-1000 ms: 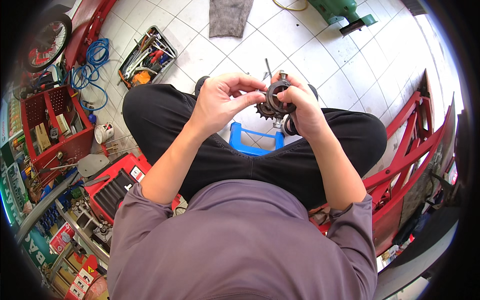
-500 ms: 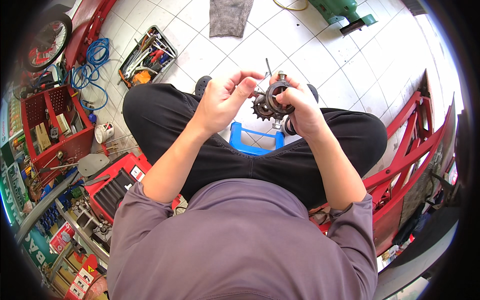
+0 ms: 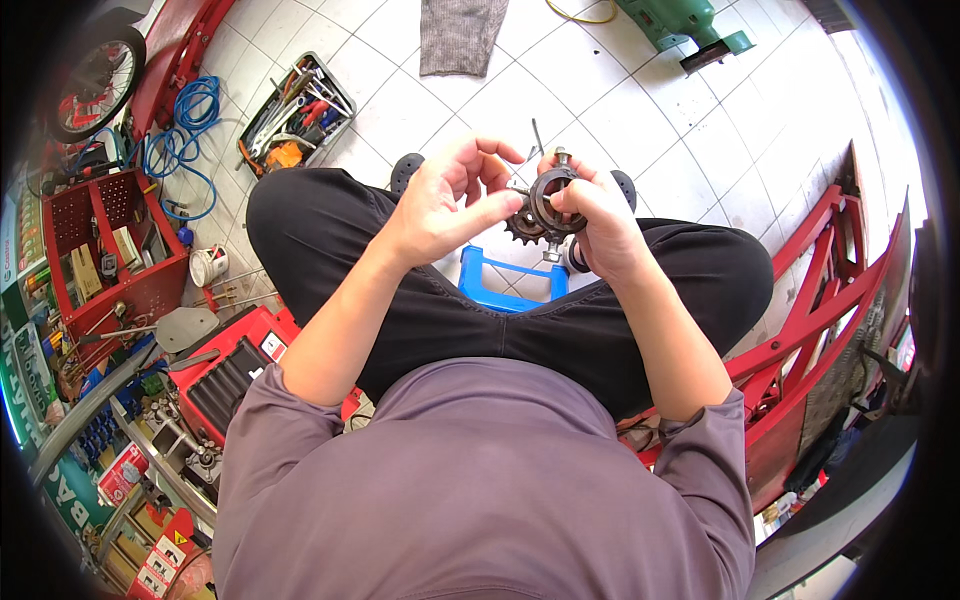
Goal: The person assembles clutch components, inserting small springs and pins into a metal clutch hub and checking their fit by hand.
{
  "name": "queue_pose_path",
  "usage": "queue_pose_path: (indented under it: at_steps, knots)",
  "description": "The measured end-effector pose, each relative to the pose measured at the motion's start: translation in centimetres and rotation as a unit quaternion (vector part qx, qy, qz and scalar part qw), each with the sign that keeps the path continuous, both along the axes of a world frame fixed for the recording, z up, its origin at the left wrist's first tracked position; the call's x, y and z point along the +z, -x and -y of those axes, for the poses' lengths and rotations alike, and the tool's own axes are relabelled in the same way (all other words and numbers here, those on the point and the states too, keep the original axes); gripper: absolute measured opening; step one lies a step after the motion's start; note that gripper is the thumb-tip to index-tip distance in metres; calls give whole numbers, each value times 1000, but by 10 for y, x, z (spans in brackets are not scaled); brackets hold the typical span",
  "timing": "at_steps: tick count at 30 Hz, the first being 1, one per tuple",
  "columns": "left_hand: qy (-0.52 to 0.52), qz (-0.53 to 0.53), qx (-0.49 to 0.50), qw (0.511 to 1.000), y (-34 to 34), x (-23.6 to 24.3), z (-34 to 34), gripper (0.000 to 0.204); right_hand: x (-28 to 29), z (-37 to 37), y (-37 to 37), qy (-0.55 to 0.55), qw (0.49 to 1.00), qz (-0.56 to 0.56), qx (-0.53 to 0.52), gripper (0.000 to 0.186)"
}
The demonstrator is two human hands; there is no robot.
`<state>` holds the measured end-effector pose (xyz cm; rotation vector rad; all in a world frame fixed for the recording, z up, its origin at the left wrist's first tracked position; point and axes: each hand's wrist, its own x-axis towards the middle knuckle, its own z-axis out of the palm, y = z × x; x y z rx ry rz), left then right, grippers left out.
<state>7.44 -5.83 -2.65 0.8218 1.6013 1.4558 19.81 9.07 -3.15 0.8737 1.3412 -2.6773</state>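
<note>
Starting far left, there's one spoked wheel point(image 3: 95, 85), then one coil of blue hose point(image 3: 192, 100), then one tray point(image 3: 334, 80) crammed with tools point(image 3: 290, 110) on the floor point(image 3: 545, 80). Now the left hand point(image 3: 440, 205), raised, fingers point(image 3: 482, 152) curved and parted from the thumb point(image 3: 490, 212), whose tip is at the gear part's left edge; touching, I can't tell. One grey cloth point(image 3: 460, 35) beyond, one blue stand point(image 3: 510, 292) below. Between the hands sits the gear part point(image 3: 537, 208), one toothed wheel point(image 3: 520, 229) against one dark ring point(image 3: 541, 188), and the right hand point(image 3: 607, 225) grips it, thumb over the ring. Farther right, one green machine point(image 3: 672, 20).
</note>
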Motion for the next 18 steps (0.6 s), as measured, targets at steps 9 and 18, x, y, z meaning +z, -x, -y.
queue_pose_path:
  at_steps: [9,18]
  knots:
    - [85,28,-32,996,1,3,-1,29,-1,1,-1,4,1000,-4,5,17]
    - [-15,99,-3,995,0,-5,0,25,-3,-1,0,5,1000,-9,-7,17]
